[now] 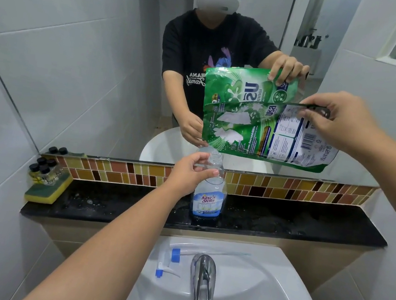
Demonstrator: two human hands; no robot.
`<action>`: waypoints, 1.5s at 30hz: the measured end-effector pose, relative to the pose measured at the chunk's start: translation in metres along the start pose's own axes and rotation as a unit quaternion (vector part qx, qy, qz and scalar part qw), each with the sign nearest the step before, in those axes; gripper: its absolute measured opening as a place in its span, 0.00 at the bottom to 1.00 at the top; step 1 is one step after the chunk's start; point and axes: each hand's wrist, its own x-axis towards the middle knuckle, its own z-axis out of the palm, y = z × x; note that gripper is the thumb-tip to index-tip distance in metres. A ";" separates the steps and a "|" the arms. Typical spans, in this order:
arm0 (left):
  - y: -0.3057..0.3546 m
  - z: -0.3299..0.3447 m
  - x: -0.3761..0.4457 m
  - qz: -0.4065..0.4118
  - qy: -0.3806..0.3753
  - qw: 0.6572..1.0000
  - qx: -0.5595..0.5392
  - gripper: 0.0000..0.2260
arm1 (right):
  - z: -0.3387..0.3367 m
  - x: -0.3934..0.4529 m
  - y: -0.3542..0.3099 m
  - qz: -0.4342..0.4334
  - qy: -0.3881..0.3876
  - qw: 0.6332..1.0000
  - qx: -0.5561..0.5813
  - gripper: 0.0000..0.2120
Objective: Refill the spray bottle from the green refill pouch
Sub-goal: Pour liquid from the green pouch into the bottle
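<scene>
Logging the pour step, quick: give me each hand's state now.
Left hand: grips the neck of the spray bottle standing on the ledge.
Right hand: pinches the upper edge of the green refill pouch, tilted over the bottle's mouth.

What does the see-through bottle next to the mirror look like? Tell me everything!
The spray bottle is clear plastic with a blue and white label. It stands upright on the black ledge below the mirror. Its spray top is off, so the threaded neck is open. A little liquid shows near the bottom. The left hand grips its shoulder, and the green refill pouch tilts just above its mouth.
</scene>
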 end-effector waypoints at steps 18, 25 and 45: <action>-0.004 0.000 0.003 -0.002 0.000 1.000 -0.022 0.27 | -0.009 0.006 -0.013 -0.073 0.019 0.995 -0.069 0.09; -0.006 0.000 0.004 0.008 0.000 1.000 -0.020 0.26 | -0.012 0.007 -0.018 -0.080 0.016 0.994 -0.075 0.08; -0.007 0.000 0.003 0.018 -0.005 1.000 -0.026 0.22 | -0.015 0.011 -0.019 -0.090 0.027 0.991 -0.095 0.09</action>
